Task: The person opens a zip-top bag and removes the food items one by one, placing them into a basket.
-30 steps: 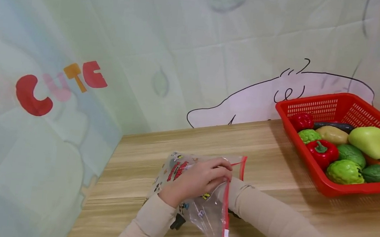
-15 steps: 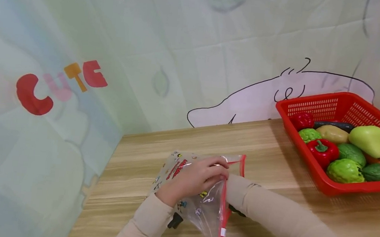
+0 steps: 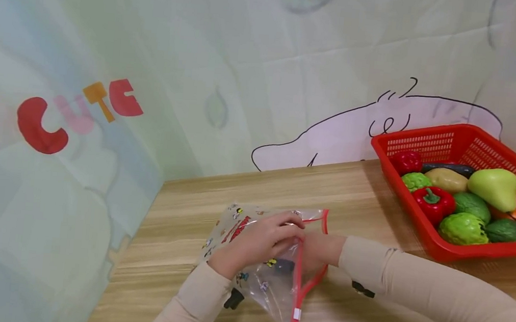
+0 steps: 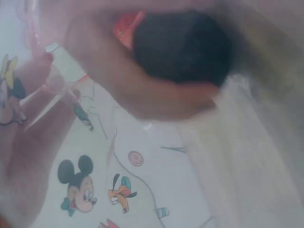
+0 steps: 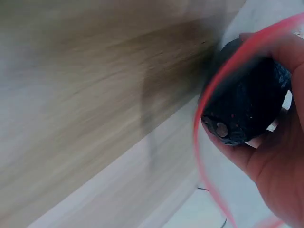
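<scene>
A clear zip bag [image 3: 269, 290] with cartoon prints and a red zip edge lies on the table. My left hand [image 3: 262, 240] pinches the upper side of its mouth. Reaching through the opening, my right hand [image 3: 324, 247] is partly behind the plastic. In the right wrist view that hand [image 5: 280, 166] grips a dark, oval avocado [image 5: 251, 102] with a stem scar, and the red zip edge crosses in front of it. The left wrist view shows the same avocado [image 4: 183, 47] blurred, fingers curled round it, a small red patch beside it.
A red plastic basket [image 3: 443, 251] stands at the right of the wooden table [image 3: 237, 187]. It holds peppers, a potato, a pear and several green vegetables. A printed cloth backdrop [image 3: 228, 76] rises behind the table and along its left side.
My right arm has drawn back to the right, so the wrist now shows at the bag's mouth. The bag's mouth gapes wider. My left hand keeps its hold, shifting slightly left.
</scene>
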### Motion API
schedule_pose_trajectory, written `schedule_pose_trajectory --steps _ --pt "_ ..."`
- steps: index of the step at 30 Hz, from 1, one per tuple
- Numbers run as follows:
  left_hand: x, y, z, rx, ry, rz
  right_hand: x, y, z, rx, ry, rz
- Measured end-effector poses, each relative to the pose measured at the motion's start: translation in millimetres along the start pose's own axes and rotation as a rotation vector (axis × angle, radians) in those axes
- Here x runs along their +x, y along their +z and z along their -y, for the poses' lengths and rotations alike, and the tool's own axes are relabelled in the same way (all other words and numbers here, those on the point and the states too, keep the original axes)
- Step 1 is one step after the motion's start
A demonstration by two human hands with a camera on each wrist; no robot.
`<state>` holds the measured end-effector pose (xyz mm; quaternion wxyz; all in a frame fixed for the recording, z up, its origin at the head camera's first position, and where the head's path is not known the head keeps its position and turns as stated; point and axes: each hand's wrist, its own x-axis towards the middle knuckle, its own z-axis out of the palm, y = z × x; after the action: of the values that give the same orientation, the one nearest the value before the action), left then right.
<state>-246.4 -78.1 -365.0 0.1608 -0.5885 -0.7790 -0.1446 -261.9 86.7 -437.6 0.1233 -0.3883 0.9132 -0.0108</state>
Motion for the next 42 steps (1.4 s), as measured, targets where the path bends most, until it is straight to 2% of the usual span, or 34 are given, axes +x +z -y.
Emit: schedule_pose_trajectory --steps 1,3,5,7,15,20,23,27,32,37,42 --pt "-0.7 0.1 0.4 -0.007 -0.004 0.002 -10 -12 10 -0.045 -0.041 -0.011" --pt "-2.1 0.4 1.3 -0.02 -0.007 0.001 -25 -25 18 -0.059 -0.075 -0.015" --pt "-3.2 1.0 2.3 -0.028 -0.006 -0.001 -38 -31 16 -0.06 -0.139 -0.065" --pt "-4.2 1.8 3.8 -0.037 -0.009 -0.005 -48 -34 11 -0.052 -0.162 -0.092" --pt "-8.9 3.9 7.8 -0.028 -0.065 0.022 -93 -63 2 0.034 -0.048 0.011" --pt "-14.2 3.7 8.7 -0.006 -0.106 0.046 -125 -89 -3 0.163 0.054 0.01" --pt "-18.9 3.3 8.6 0.008 -0.125 0.049 -145 -107 -13 0.218 0.108 -0.043" --pt "-24.5 3.2 9.4 0.028 -0.132 0.037 -175 -127 -41 0.205 0.213 -0.148" --pt "-29.0 2.7 12.6 0.045 -0.164 0.038 -209 -135 -99 0.202 0.343 -0.257" --pt "-32.2 -0.1 15.6 0.055 -0.21 0.066 -238 -122 -148 0.213 0.494 -0.316" --pt "-35.7 -4.5 20.3 0.05 -0.242 0.09 -258 -98 -180 0.265 0.609 -0.262"
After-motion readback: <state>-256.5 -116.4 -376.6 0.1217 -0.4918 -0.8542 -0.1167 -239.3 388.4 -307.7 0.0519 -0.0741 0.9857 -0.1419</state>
